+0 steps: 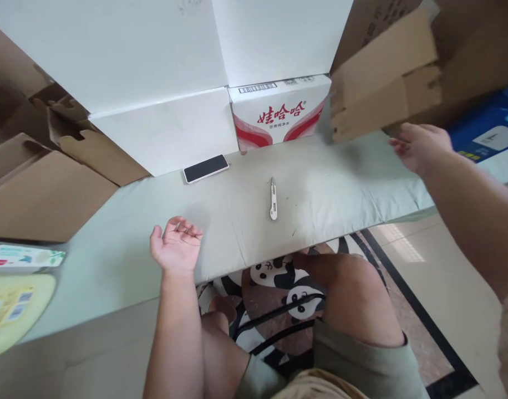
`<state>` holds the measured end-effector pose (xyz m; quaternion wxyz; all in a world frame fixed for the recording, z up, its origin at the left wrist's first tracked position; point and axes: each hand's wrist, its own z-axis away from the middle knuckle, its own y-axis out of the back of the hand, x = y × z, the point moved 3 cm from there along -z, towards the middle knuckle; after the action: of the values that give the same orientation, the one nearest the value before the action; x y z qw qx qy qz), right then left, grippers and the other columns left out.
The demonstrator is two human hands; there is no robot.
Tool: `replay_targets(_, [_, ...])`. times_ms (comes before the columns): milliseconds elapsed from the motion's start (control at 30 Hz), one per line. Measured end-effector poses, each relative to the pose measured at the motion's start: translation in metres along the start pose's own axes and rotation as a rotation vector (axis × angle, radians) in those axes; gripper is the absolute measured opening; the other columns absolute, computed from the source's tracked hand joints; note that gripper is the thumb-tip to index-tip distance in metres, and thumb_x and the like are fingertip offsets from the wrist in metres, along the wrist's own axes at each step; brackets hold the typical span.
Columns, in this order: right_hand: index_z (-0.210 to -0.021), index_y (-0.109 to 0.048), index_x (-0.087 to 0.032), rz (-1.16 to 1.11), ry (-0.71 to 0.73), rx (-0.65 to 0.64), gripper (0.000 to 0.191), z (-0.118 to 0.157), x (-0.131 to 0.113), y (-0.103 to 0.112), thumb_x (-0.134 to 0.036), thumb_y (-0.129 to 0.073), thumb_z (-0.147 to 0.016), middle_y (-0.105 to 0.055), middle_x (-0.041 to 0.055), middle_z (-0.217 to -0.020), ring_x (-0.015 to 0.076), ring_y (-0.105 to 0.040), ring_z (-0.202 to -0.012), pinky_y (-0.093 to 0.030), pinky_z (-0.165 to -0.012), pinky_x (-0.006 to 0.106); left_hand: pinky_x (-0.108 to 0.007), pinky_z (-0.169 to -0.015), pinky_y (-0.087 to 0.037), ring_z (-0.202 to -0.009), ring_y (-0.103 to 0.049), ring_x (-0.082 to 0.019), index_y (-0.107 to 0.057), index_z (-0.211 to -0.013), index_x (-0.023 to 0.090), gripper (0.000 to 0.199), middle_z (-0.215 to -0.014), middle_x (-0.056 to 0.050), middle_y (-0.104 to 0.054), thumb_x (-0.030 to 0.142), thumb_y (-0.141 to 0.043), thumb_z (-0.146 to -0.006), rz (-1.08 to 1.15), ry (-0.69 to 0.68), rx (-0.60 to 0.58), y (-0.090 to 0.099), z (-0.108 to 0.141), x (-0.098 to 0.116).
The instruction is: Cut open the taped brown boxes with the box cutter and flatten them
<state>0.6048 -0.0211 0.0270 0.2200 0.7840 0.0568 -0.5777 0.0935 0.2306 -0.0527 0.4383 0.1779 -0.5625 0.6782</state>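
My left hand [177,245] is palm up over the front edge of the green-covered table [154,205], fingers apart and slightly curled, holding nothing. At the right, my right hand [422,145] is beside the lower edge of a brown cardboard box [382,77]; its fingers are apart, and a small gap shows between them and the box. The box is tilted and slightly blurred. A white utility knife [273,200] lies on the table between my hands. Behind it to the left rests a phone [206,168] with a dark screen.
At the back stand white boxes [166,130] and a white and red carton [281,113]. Open cardboard boxes [50,194] are at the left, with a flat white-green box [25,257] and a yellow package [19,310] in front. A blue package [487,130] lies at the right.
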Motion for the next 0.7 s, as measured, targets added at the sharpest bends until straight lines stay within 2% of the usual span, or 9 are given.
replay_targets(67, [-0.082,-0.042,-0.027,0.226,-0.244,-0.111,0.012,0.003,0.001,-0.032,-0.031,-0.047,-0.092,-0.055,0.0008,-0.075,0.0117,-0.057,-0.056,-0.042,-0.05,0.027,-0.028,-0.05,-0.051,-0.052,-0.055,-0.014,-0.063,-0.072,0.018,0.036,-0.061,-0.001,-0.056,0.052,-0.054,-0.078,0.005,-0.005,-0.002,-0.001,0.001,0.0])
replay_targets(133, [-0.091,-0.05,-0.024,0.323,-0.282,-0.254,0.004,0.032,-0.001,-0.069,-0.028,-0.051,-0.09,-0.061,0.0045,-0.082,0.0125,-0.06,-0.059,-0.047,-0.054,0.028,-0.028,-0.051,-0.05,-0.052,-0.055,-0.014,-0.063,-0.072,0.018,0.036,-0.061,-0.001,-0.055,0.051,-0.053,-0.079,0.011,-0.01,-0.01,0.0,0.002,0.003])
replay_targets(200, [-0.109,-0.057,-0.022,0.426,-0.236,-0.429,0.023,0.073,-0.003,-0.111,-0.029,-0.058,-0.087,-0.065,0.0061,-0.089,0.0159,-0.064,-0.065,-0.053,-0.062,0.032,-0.028,-0.051,-0.05,-0.052,-0.054,-0.014,-0.063,-0.072,0.018,0.036,-0.061,-0.001,-0.054,0.051,-0.053,-0.079,0.026,-0.021,-0.017,0.002,0.005,0.008])
replay_targets(267, [-0.122,-0.059,-0.024,0.524,-0.138,-0.581,0.035,0.114,-0.006,-0.154,-0.034,-0.059,-0.088,-0.068,0.0069,-0.098,0.0194,-0.068,-0.081,-0.056,-0.08,0.036,-0.027,-0.051,-0.049,-0.052,-0.053,-0.013,-0.063,-0.071,0.018,0.036,-0.061,-0.001,-0.054,0.052,-0.055,-0.078,0.047,-0.034,-0.027,0.007,0.008,0.014])
replay_targets(333, [-0.12,-0.064,-0.025,0.592,-0.064,-0.664,0.034,0.143,-0.01,-0.193,-0.039,-0.057,-0.09,-0.068,0.0084,-0.105,0.0227,-0.067,-0.101,-0.05,-0.098,0.039,-0.027,-0.052,-0.048,-0.053,-0.052,-0.013,-0.064,-0.071,0.018,0.036,-0.061,-0.001,-0.054,0.053,-0.057,-0.077,0.065,-0.044,-0.049,0.013,0.014,0.02])
replay_targets(400, [-0.108,-0.068,-0.022,0.658,-0.033,-0.711,0.028,0.161,-0.016,-0.223,-0.041,-0.058,-0.09,-0.069,0.011,-0.105,0.0261,-0.062,-0.114,-0.046,-0.106,0.039,-0.027,-0.053,-0.048,-0.053,-0.052,-0.014,-0.064,-0.072,0.019,0.036,-0.061,-0.001,-0.054,0.054,-0.059,-0.076,0.085,-0.055,-0.071,0.021,0.021,0.026])
replay_targets(467, [-0.094,-0.067,-0.02,0.725,-0.031,-0.726,0.019,0.171,-0.023,-0.242,-0.035,-0.063,-0.084,-0.069,0.0132,-0.102,0.0296,-0.06,-0.118,-0.045,-0.106,0.041,-0.027,-0.055,-0.048,-0.054,-0.052,-0.013,-0.065,-0.072,0.019,0.035,-0.062,-0.001,-0.055,0.053,-0.06,-0.076,0.117,-0.073,-0.083,0.031,0.029,0.032])
replay_targets(567, [-0.086,-0.06,-0.018,0.796,-0.04,-0.719,0.016,0.181,-0.034,-0.252,-0.018,-0.066,-0.071,-0.068,0.014,-0.089,0.0329,-0.064,-0.106,-0.048,-0.097,0.047,-0.026,-0.055,-0.046,-0.055,-0.051,-0.013,-0.065,-0.074,0.019,0.032,-0.063,-0.001,-0.055,0.05,-0.06,-0.078,0.191,-0.111,-0.09,0.048,0.039,0.045])
replay_targets(700, [-0.091,-0.054,-0.019,0.72,-0.018,-0.803,0.024,0.197,-0.056,-0.271,-0.015,-0.061,-0.068,-0.063,0.0047,-0.071,0.0232,-0.065,-0.074,-0.053,-0.074,0.038,-0.026,-0.055,-0.044,-0.057,-0.051,-0.013,-0.067,-0.073,0.019,0.029,-0.066,-0.003,-0.056,0.047,-0.059,-0.078,0.261,-0.154,-0.116,0.07,0.045,0.066])
